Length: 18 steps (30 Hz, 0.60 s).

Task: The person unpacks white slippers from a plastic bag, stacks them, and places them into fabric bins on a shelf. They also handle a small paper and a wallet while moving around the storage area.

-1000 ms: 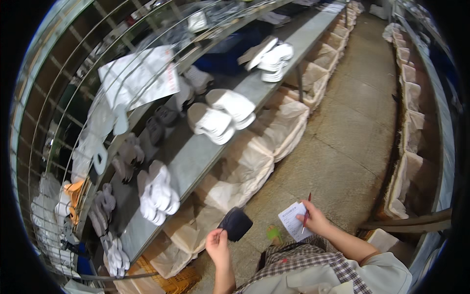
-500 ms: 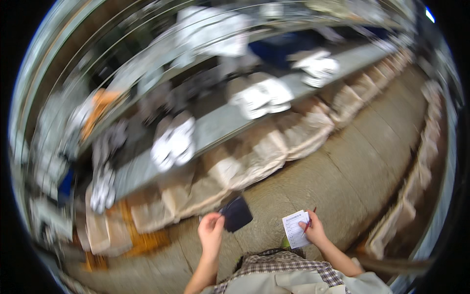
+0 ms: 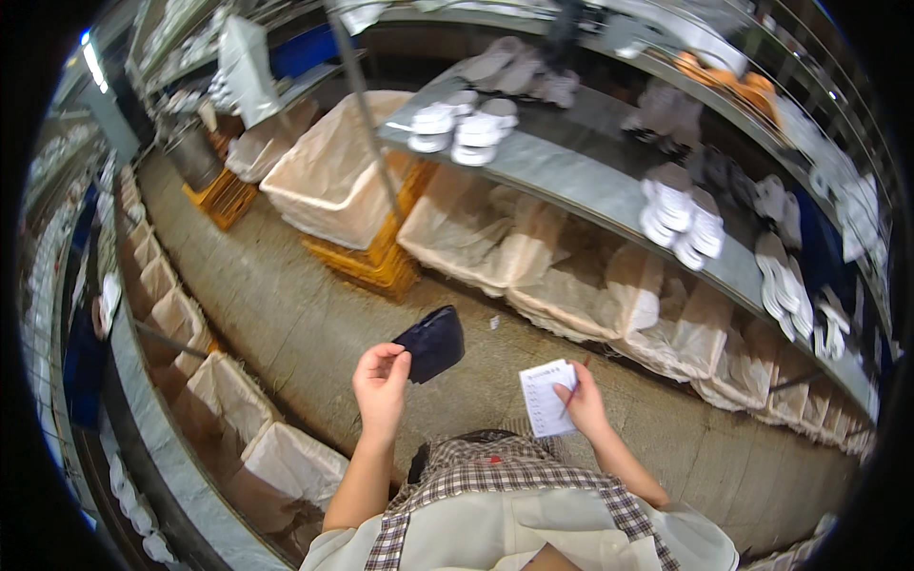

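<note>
A thin, flat, dark navy piece point(image 3: 438, 343), with a bent outline and some sheen, is pinched at its near left edge between thumb and fingers of my left hand point(image 3: 377, 392). Whether it is cloth or leather I cannot make out. My right hand point(image 3: 587, 407) grips a small stack of white printed paper slips point(image 3: 545, 400), thumb on top. A slim red pen point(image 3: 586, 363) is also held in that hand, slanting across the slips' right edge. Both hands are in front of my checked apron point(image 3: 514, 481), above the floor, apart from each other.
A grey shelf point(image 3: 562, 190) with pairs of white shoe parts point(image 3: 674, 214) runs along the right. Cloth-lined baskets point(image 3: 476, 228) stand beneath it. A large lined basket point(image 3: 328, 171) sits on orange crates point(image 3: 367, 262) ahead. More lined baskets point(image 3: 233, 395) line the left side.
My view has swung left, so the aisle, the crates and the left-hand baskets now show. Both hands keep hold of the same things.
</note>
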Each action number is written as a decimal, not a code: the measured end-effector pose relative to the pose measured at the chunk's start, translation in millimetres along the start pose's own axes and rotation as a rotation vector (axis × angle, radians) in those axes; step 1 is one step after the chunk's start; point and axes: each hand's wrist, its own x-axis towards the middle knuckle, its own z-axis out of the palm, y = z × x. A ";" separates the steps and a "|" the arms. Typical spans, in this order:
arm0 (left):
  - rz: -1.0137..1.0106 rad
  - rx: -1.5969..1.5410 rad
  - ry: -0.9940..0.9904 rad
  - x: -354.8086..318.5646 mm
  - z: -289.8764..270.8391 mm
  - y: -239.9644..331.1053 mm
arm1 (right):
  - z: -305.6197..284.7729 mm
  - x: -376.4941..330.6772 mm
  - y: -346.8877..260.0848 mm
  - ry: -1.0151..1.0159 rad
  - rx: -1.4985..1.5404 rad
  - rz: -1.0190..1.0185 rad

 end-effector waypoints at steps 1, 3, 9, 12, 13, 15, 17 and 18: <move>0.008 0.000 0.051 10.6 -26.5 3.3 | 32.0 16.0 -12.8 -0.076 -0.007 -0.001; 0.025 0.031 0.170 29.6 -68.6 9.3 | 86.9 42.9 -35.7 -0.213 -0.061 -0.038; 0.017 0.023 0.470 85.0 -164.9 -4.3 | 207.6 131.2 -62.4 -0.470 -0.127 -0.072; 0.010 0.061 0.599 133.6 -210.8 -16.7 | 267.4 187.8 -60.0 -0.464 -0.183 -0.180; 0.032 0.052 0.600 154.5 -225.3 -19.0 | 290.0 208.8 -60.6 -0.468 -0.169 -0.182; 0.041 0.091 0.634 199.8 -251.7 -19.6 | 342.1 248.7 -68.2 -0.481 -0.092 -0.103; 0.071 0.118 0.668 246.6 -272.9 -13.5 | 386.2 286.9 -89.2 -0.508 -0.063 -0.182; 0.071 0.153 0.687 269.5 -285.7 -8.7 | 411.4 304.6 -103.5 -0.509 -0.072 -0.141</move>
